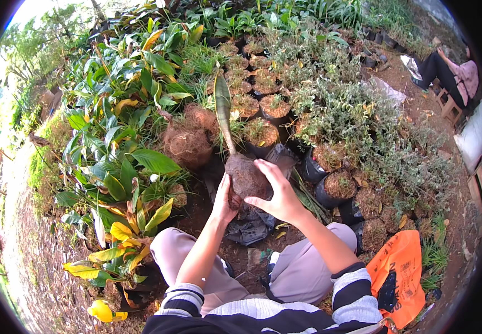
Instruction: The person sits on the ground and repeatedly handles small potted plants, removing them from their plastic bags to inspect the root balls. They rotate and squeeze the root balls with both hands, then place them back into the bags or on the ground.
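Note:
Between my hands is the root ball (245,176) of a snake plant, brown and out of any pot, its single upright leaf (223,104) pointing away from me. My left hand (224,202) grips the root ball's lower left side. My right hand (277,192) is spread at its right side, thumb and fingers apart, the fingertips at or very near the soil; whether they press on it I cannot tell. Crumpled black plastic (249,227) lies on the ground just below. A bare fibrous root mass (187,144) sits to the left of the leaf.
Broad-leaved plants (128,167) crowd the left. Potted plants in black bags (339,185) stand in rows ahead and right. An orange bag (397,275) lies by my right knee, a yellow bottle (105,311) at lower left. Another person (460,79) sits at the far right.

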Action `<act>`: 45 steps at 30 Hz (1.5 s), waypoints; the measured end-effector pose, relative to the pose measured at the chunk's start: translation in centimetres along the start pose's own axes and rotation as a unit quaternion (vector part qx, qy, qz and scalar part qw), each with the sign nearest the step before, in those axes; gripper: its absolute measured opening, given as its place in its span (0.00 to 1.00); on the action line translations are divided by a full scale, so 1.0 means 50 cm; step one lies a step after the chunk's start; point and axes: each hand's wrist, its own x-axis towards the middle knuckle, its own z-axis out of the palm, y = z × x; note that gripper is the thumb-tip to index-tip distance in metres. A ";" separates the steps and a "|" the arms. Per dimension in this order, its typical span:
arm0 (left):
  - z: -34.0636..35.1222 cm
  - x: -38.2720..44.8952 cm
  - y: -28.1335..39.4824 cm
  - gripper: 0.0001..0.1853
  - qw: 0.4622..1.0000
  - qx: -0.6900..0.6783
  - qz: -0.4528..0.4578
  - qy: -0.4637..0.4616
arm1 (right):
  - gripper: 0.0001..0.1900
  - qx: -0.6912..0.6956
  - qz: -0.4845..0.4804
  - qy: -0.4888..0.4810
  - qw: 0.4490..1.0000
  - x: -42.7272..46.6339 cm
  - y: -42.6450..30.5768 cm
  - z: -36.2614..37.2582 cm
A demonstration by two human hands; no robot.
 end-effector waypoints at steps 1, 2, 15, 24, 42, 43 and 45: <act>0.005 0.001 0.002 0.28 1.000 -0.020 -0.015 0.011 | 0.41 0.011 0.003 -0.014 1.000 -0.007 0.004 0.009; 0.011 -0.005 0.000 0.29 0.998 -0.013 -0.037 0.042 | 0.40 0.010 0.007 -0.014 1.000 -0.010 0.006 0.015; -0.012 0.002 0.002 0.35 0.997 -0.069 -0.035 -0.010 | 0.38 0.048 -0.004 0.016 0.999 -0.003 0.009 0.032; 0.007 0.000 0.006 0.34 0.994 -0.078 -0.052 0.046 | 0.45 0.469 0.163 0.002 0.868 0.018 0.032 0.028; 0.010 -0.007 0.016 0.27 0.996 -0.064 -0.028 0.054 | 0.45 -0.008 -0.021 -0.086 0.996 -0.011 0.021 0.077; 0.006 -0.004 0.016 0.27 0.995 -0.073 -0.023 0.057 | 0.45 -0.007 -0.022 -0.075 0.997 -0.011 0.017 0.076; 0.000 0.002 0.015 0.27 0.994 -0.091 -0.015 0.064 | 0.44 -0.005 -0.022 -0.053 0.998 -0.014 0.003 0.069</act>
